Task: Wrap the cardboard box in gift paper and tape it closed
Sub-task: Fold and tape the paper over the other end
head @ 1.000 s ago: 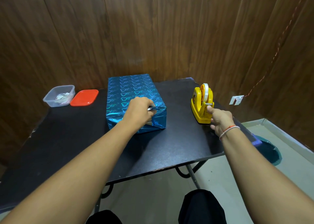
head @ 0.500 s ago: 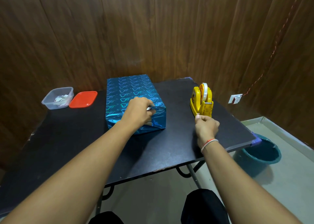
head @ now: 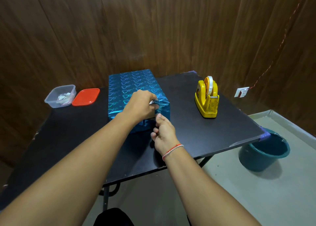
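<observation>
My right hand (head: 163, 131) has come back from the yellow tape holder (head: 207, 99) to the blue wrapped box (head: 131, 90) mid-frame on the tabletop (head: 205, 131), fingers curled, maybe pinching tape, while my left hand (head: 140, 105) still pinches the end fold, ready for sticking

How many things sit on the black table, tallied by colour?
Blue: 1, the wrapped box
Yellow: 1, the tape dispenser
Red: 1, the lid
Clear: 1, the plastic container
Total: 4
</observation>
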